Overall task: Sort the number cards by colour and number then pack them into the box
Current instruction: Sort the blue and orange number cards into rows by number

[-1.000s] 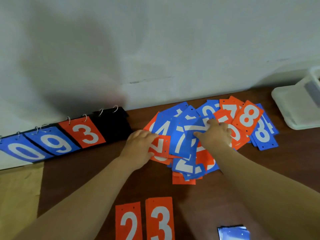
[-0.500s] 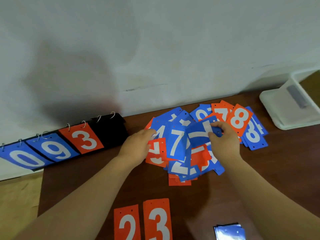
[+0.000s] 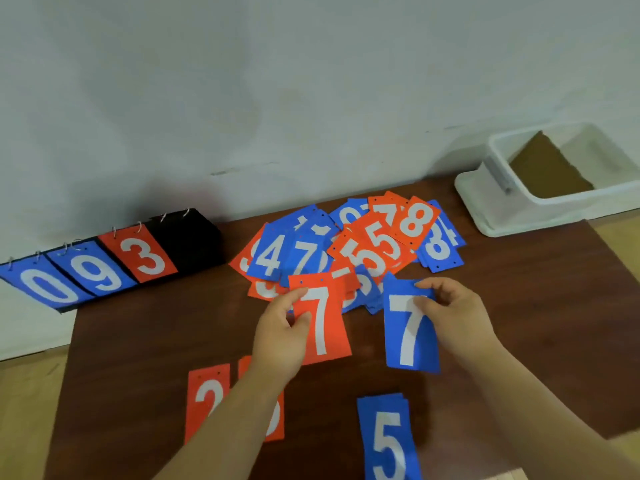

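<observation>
My left hand (image 3: 280,336) grips a red 7 card (image 3: 323,323) by its left edge, just in front of the pile. My right hand (image 3: 453,315) holds a blue 7 card (image 3: 408,327) by its right edge. Behind both lies a mixed pile of red and blue number cards (image 3: 346,247). Near me a red 2 card (image 3: 206,400) and a second red card (image 3: 273,420), partly hidden by my left forearm, lie side by side. A blue 5 stack (image 3: 388,438) lies at the front right. The white box (image 3: 554,188) stands at the back right.
A black flip scoreboard (image 3: 187,240) showing 0, 9 and 3 leans at the wall on the left. The dark brown mat (image 3: 138,358) covers the table; lighter table surface shows at both sides. The wall runs close behind the pile.
Both hands have drawn back from the pile toward me, the left lifting out a red 7 and the right a blue 7. The camera view has tilted down and shifted right.
</observation>
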A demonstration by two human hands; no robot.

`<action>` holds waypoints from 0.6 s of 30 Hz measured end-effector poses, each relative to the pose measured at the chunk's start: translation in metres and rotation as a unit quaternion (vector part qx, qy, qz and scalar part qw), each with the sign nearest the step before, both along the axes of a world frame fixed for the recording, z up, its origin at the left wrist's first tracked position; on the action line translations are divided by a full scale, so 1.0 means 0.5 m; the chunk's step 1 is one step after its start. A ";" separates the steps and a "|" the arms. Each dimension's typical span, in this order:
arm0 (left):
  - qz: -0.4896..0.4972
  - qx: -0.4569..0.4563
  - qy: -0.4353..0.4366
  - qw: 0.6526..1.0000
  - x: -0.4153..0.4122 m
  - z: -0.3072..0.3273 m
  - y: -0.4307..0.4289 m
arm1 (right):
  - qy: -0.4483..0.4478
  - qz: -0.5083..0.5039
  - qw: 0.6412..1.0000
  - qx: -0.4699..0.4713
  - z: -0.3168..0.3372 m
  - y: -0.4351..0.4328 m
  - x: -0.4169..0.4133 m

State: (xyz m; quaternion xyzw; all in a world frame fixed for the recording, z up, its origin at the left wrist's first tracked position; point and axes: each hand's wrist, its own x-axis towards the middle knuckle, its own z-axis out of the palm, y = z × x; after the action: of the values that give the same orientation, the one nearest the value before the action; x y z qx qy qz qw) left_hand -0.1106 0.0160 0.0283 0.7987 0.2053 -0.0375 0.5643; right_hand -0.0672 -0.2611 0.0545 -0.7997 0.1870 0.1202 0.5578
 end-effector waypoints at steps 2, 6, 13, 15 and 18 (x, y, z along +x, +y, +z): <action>-0.004 0.016 0.017 1.000 -0.037 0.008 -0.056 | 0.007 0.011 1.000 0.008 -0.008 -0.050 -0.025; 0.016 0.033 0.042 0.998 -0.105 0.017 -0.162 | 0.028 0.077 0.996 0.024 -0.019 -0.152 -0.071; 0.048 0.030 0.071 0.996 -0.193 0.041 -0.377 | 0.084 0.168 0.981 -0.050 -0.057 -0.363 -0.129; 0.047 0.029 0.086 0.995 -0.207 0.042 -0.414 | 0.092 0.171 0.980 -0.052 -0.069 -0.402 -0.141; 0.056 0.027 0.102 0.993 -0.214 0.039 -0.448 | 0.113 0.184 0.975 -0.051 -0.098 -0.430 -0.152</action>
State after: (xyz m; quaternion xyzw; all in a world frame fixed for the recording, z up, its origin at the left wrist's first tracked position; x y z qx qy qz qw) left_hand -0.2178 -0.2081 0.0477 0.7931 0.3071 -0.0816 0.5197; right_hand -0.1432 -0.4762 0.0055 -0.8290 0.1044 0.3012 0.4595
